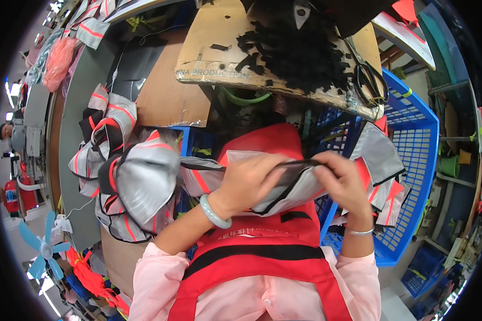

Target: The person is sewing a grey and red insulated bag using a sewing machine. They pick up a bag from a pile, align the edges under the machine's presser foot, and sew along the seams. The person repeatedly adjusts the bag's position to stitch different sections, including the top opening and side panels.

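In front of my red apron (262,267), a silver-grey fabric piece (286,195) with black edging and a neon-pink stripe stretches between my two hands. My left hand (249,179), fingers bent, grips its left part. At the upper right, my right hand (341,179) pinches the black edge between thumb and fingers. The fabric sags into a fold between them, and part of it lies behind my left hand. A grey strip (201,174) with a pink stripe runs left from my left hand toward a heap of similar grey pieces (147,179).
Ahead is a worn wooden board (209,45) with a mound of black scraps (310,64) and black-handled scissors (368,80) at its right edge. To the right stands a blue plastic basket (412,125) holding more grey pieces (377,152). A blue fan (47,249) is far left.
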### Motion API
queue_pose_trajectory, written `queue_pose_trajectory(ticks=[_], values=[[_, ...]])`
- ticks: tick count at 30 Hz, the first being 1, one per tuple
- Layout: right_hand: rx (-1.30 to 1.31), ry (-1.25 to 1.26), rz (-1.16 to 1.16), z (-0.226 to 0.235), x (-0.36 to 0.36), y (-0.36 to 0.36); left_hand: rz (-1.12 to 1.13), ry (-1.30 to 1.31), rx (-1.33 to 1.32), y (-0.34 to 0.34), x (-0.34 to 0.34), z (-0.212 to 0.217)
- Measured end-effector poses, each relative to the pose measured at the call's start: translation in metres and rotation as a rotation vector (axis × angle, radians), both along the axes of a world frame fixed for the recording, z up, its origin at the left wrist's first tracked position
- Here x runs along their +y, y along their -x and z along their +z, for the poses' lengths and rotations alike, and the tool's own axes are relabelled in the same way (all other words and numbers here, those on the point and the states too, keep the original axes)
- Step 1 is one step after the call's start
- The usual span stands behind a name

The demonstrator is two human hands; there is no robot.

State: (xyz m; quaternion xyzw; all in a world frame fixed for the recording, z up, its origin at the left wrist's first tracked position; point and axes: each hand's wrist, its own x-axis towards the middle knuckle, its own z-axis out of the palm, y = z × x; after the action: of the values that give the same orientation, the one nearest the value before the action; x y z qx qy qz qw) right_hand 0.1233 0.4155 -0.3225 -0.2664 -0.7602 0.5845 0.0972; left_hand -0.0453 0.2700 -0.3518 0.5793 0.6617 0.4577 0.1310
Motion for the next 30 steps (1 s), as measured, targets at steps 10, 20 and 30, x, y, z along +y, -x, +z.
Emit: queue_pose_trajectory(ticks=[10,20,30], values=[[0.141,-0.402,-0.245,0.050,0.041,0.046,0.035,0.066,-0.136,0.047,0.068,0.073],[0.142,-0.209,-0.033,0.038,0.094,0.103,0.018,0.413,-0.189,0.117,0.094,0.100],[0.173,0.049,-0.092,0.034,0.110,0.130,-0.004,0.457,-0.315,0.158,0.127,0.080]])
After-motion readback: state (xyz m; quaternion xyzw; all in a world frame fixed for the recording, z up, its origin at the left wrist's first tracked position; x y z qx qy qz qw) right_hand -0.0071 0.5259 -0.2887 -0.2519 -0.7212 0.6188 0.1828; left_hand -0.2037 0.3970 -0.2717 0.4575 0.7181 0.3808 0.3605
